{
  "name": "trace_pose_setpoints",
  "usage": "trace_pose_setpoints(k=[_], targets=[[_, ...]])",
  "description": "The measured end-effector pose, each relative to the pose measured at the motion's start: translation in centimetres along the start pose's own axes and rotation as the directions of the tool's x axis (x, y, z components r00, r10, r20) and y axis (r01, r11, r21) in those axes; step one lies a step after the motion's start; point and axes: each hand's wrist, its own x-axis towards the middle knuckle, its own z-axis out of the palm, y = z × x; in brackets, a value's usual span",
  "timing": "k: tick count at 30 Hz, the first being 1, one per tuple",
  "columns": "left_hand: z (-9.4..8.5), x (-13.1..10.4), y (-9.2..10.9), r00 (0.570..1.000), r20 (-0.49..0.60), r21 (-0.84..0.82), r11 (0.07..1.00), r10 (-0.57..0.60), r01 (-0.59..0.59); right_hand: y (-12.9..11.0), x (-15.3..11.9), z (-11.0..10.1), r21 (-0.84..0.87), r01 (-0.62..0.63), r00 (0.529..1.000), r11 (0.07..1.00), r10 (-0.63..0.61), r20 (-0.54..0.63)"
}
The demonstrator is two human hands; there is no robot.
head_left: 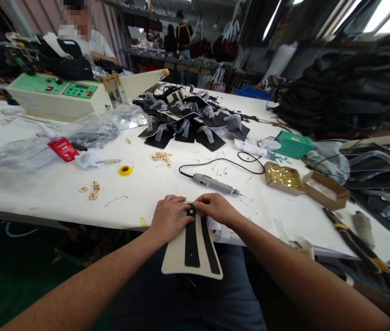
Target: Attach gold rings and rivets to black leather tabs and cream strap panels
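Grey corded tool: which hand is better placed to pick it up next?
Probably the right hand: the tool lies just beyond it, while the left hand is farther off, holding the pale panel.

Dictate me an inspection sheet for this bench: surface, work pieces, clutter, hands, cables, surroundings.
Surface: white table, scattered with small dark scraps.
Job's things: beige panel with two black strips; grey corded tool lying beyond.
Clutter: loose gold pieces, yellow spool, crumpled clear plastic.
Hands: left hand and right hand at the panel's far end; exact grip of right fingers unclear.
Cables: black cable curving loosely across the table.
Surroundings: machine at back left, person behind it.
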Motion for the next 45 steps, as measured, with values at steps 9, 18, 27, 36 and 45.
trace_pose_setpoints(k=[9,18,27,36,45], targets=[[-0.3,0.2,0.3,1.000,0.016,0.003,1.000,-0.011,0.011,2.4,3.5,-4.8,-0.715,-0.014,0.927,0.699,-0.259,-0.272],[-0.3,0.2,0.2,0.999,0.024,-0.009,1.000,-0.027,0.027,1.4,3.2,-5.6,-0.071,0.206,0.888,0.976,-0.217,-0.406],[0.0,0.3,0.0,0.999,0.031,0.010,1.000,-0.016,0.016,-5.2,1.3,1.1,0.634,0.491,0.814,0.598,-0.054,-0.579],[0.0,0.4,0.0,0.999,0.038,0.008,1.000,-0.024,0.024,-4.1,2.2,3.7,0.489,0.572,0.755,0.658,-0.188,-0.628],[-0.1,0.4,0.0,0.999,0.049,-0.005,1.000,-0.024,0.024,-3.7,2.3,4.4,0.478,0.560,0.767,0.677,-0.206,-0.607]])
